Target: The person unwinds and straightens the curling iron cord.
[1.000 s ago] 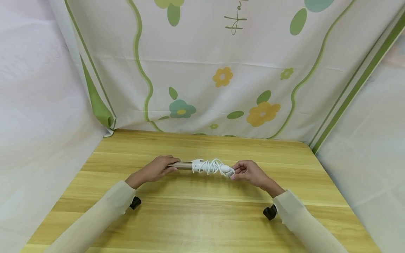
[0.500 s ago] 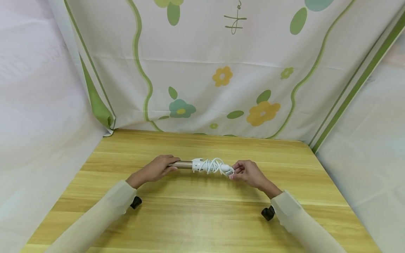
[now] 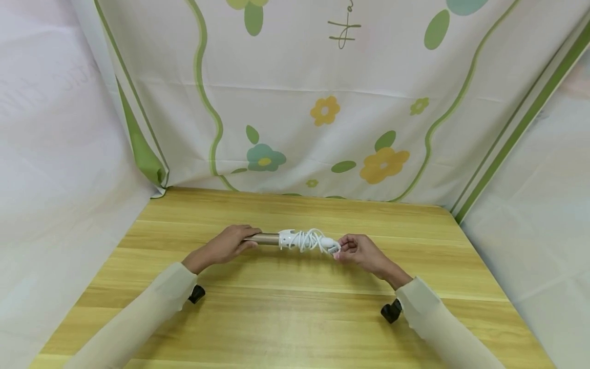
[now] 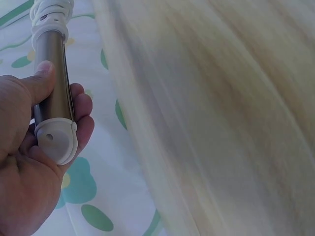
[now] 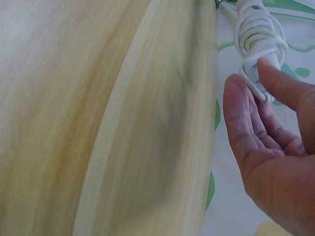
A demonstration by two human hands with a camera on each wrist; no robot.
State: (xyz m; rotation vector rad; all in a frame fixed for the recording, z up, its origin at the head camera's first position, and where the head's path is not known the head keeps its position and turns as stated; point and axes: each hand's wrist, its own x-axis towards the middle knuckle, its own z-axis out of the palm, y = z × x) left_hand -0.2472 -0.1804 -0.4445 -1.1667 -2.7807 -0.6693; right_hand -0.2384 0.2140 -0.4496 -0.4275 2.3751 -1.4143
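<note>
barely anything moved since the earlier frame, tbh. curling iron (image 3: 285, 239) sat pretty much the same, lower middle of the head frame, seemingly lifted off the tabletop (image 3: 286, 318). left hand (image 3: 226, 245) gripped the barrel (image 4: 55, 102) while the right hand (image 3: 367, 254) pinched the white cord (image 3: 311, 239) at the other end, probably so it stayed level. cord was wound round the handle (image 3: 327, 242), likely to stop it dangling.
</note>
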